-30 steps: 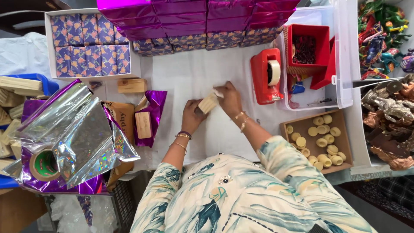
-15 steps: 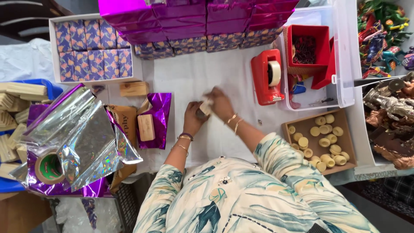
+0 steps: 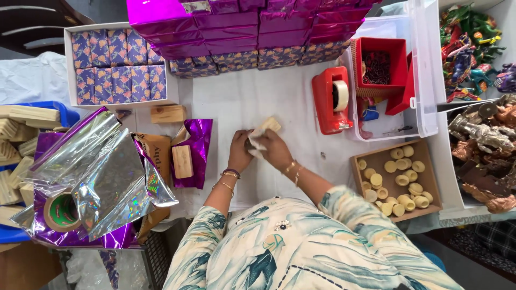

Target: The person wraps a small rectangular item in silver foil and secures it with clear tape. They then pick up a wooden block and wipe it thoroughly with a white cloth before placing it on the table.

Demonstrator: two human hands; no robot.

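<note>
In the head view my left hand (image 3: 240, 149) and my right hand (image 3: 274, 148) meet over the white table (image 3: 236, 96). Together they grip a small wooden block (image 3: 270, 124) with a bit of pale wrapping (image 3: 257, 140) pressed against it. The block sticks out past my right fingers, tilted. Bangles sit on both wrists. To the left lies another wooden block (image 3: 182, 161) on a purple foil sheet (image 3: 196, 150). A further block (image 3: 168, 113) rests above it.
A red tape dispenser (image 3: 332, 102) stands right of my hands. A clear bin (image 3: 416, 80) holds a red box. A cardboard tray (image 3: 398, 177) contains several round wooden pieces. Purple wrapped boxes (image 3: 231, 21) line the back. Foil sheets (image 3: 97, 172) and a tape roll (image 3: 62, 212) lie left.
My hands have drawn closer together and shifted slightly left and toward me with the block; pale wrapping now shows between them.
</note>
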